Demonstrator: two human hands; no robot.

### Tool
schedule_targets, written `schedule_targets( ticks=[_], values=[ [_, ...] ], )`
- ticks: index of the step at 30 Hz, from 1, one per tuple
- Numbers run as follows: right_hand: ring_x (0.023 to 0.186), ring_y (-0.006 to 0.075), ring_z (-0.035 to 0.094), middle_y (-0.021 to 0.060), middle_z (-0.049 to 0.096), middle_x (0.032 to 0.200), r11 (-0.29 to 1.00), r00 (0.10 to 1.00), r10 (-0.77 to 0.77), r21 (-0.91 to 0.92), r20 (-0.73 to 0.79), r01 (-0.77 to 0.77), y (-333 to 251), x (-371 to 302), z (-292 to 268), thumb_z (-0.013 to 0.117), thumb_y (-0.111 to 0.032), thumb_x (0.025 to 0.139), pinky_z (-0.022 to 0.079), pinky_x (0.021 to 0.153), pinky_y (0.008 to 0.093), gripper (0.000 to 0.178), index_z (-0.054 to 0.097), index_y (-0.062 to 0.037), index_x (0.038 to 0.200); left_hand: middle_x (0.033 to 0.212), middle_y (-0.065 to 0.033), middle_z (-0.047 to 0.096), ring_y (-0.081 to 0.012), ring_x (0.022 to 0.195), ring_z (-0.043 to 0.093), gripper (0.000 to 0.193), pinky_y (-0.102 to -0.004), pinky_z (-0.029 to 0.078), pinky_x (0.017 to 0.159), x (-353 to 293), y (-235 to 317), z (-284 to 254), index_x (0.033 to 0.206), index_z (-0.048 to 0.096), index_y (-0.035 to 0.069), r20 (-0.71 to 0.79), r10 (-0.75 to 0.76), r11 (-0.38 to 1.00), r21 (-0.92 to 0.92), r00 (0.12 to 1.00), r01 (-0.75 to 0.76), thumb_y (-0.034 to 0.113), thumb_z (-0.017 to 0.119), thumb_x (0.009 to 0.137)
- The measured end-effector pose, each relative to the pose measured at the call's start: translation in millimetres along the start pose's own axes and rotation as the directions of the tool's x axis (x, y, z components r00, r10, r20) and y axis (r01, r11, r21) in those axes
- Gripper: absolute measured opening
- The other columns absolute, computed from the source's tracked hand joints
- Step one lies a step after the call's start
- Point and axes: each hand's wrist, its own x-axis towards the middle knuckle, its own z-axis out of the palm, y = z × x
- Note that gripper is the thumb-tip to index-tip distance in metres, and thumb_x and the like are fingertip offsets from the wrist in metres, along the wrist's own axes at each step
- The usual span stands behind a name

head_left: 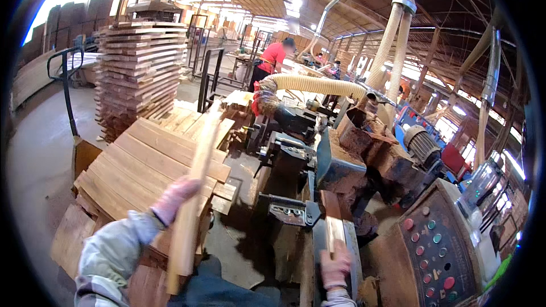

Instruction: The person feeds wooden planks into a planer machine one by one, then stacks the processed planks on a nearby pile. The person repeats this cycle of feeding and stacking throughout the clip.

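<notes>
- The left hand is closed around a long, pale wooden board, fingers wrapped over it at about mid-length
- This board stands out at a steep slant, its lower end near the person's legs, its upper end reaching out over the pile of boards; its edges are a little blurred
- The right hand lies at the near end of a narrow wooden strip, fingers bent over the wood; whether they grasp it or only press on it I cannot tell
- The strip lies lengthwise on the metal machine bed, its far end close to the sawdust-covered housing
- Left of the machine, a broad pile of flat boards sits beneath and beside the left forearm
- Behind that pile rises a tall stack of planks, with a black looped handle upright to its left
- To the right of the bed, a sloping control panel carries red and green push buttons
- A cream ribbed hose arches over the machine; a finned electric motor sits at its right
- Farther back, a co-worker in a red shirt bends forward
</notes>
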Motion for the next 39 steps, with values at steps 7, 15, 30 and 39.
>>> schedule_targets(
  ticks=[7, 15, 30, 39],
  values=[
    [0.15, 0.0312, 0.051, 0.0228, 0.048, 0.168, 0.71, 0.71, 0.087, 0.456, 0.699, -0.536, -150.1, -87.6, -100.6, 0.087, -0.034, 0.089, 0.043, 0.121, 0.042, 0.113, 0.022, -0.0108, 0.177, 0.11, -0.0026, 0.067, -0.0132, 0.095, 0.062, 0.054, -0.0341, 0.056, 0.088, -5.6, -130.8, 233.5, 0.145, 0.059, 0.009, 0.119, 0.083, 0.9, -0.435, 0.989, -0.024, 0.038, 0.078, 0.103],
    [0.118, 0.0444, 0.068, 0.0261, 0.068, 0.135, 0.903, 0.894, 0.378, -0.31, 0.24, -0.298, -46.4, -303.4, -222.1, 0.092, -0.039, 0.08, 0.056, 0.106, 0.05, 0.091, 0.057, -0.007, 0.157, 0.153, -0.0123, 0.058, -0.0235, 0.136, 0.057, 0.092, -0.0418, 0.048, 0.119, -76.7, -190.1, 250.7, 0.172, 0.034, 0.009, 0.437, 0.044, 0.983, 0.142, 0.898, -0.117, 0.019, 0.086, 0.096],
    [0.115, 0.0356, 0.07, 0.0146, 0.072, 0.133, 0.835, 0.958, -0.035, -0.535, -0.285, -0.129, 21.1, -284.4, -165.7, 0.081, -0.053, 0.092, 0.06, 0.099, 0.0473, 0.075, 0.062, -0.0193, 0.157, 0.174, -0.0182, 0.04, -0.0382, 0.159, 0.038, 0.091, -0.0523, 0.038, 0.125, -168.3, -92.9, -235.9, 0.174, 0.026, 0.002, -0.839, 0.492, 0.864, 0.438, 0.232, -0.248, 0.03, 0.076, 0.103],
    [0.119, 0.0499, 0.067, 0.0235, 0.071, 0.134, 0.899, 0.962, 0.272, -0.362, 0.016, -0.248, -56.0, -299.9, -193.0, 0.094, -0.047, 0.077, 0.054, 0.104, 0.057, 0.101, 0.055, -0.0086, 0.161, 0.138, -0.0016, 0.067, -0.0219, 0.118, 0.062, 0.054, -0.0418, 0.05, 0.097, -149.2, -96.8, -257.8, 0.147, 0.06, 0.017, -0.831, 0.02, 0.968, -0.124, 0.557, -0.219, 0.041, 0.075, 0.102]
  ],
)
